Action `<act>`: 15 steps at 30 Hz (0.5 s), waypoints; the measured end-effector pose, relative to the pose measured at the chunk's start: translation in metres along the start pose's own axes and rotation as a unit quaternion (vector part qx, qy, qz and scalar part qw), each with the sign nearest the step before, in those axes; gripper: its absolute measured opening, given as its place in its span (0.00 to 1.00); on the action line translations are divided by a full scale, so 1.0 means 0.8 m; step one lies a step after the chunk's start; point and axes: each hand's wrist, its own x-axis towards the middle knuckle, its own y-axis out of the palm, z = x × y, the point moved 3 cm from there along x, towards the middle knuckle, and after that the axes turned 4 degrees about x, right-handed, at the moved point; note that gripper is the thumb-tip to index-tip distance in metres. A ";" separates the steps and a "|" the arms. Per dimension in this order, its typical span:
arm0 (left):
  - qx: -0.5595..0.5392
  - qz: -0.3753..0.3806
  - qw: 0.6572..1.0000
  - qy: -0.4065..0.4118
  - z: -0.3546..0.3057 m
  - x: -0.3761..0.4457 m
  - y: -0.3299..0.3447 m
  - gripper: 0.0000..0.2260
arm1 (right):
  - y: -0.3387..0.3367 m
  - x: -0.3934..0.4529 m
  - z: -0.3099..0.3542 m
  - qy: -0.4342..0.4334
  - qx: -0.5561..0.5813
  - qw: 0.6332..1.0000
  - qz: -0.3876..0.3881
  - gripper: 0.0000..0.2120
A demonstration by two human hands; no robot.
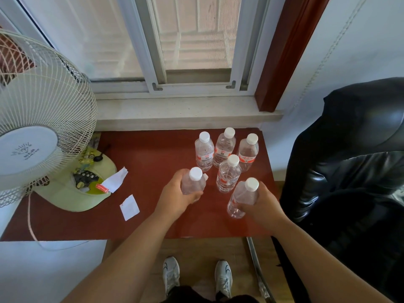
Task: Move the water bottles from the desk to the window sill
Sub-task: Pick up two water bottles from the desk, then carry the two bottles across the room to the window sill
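The left hand [175, 193] was wrapped round one clear plastic white-capped water bottle [193, 182] and the right hand [260, 204] round another [241, 199], both over the red-brown desk [153, 158]; four stood behind; full, they likely felt weighty and smooth, best gripped mid-body; the pale stone window sill [175, 110] was bare.

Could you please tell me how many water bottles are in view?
6: left hand holds one, right hand another, four stand on the desk.

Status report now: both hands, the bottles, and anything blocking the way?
Left hand grips one bottle; right hand grips another. Four bottles standing on desk. Window sill bare, path open.
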 end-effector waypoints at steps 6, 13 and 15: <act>-0.122 -0.017 0.989 0.080 -0.079 -0.046 -0.047 0.31 | -0.054 -0.032 0.074 -0.087 0.020 0.996 -0.032 0.34; -0.192 -0.020 0.968 0.163 -0.171 -0.084 -0.089 0.34 | -0.099 -0.079 0.163 -0.210 0.061 0.974 -0.065 0.33; -0.186 -0.037 0.966 0.174 -0.184 -0.091 -0.096 0.36 | -0.112 -0.090 0.178 -0.227 0.064 0.968 -0.083 0.34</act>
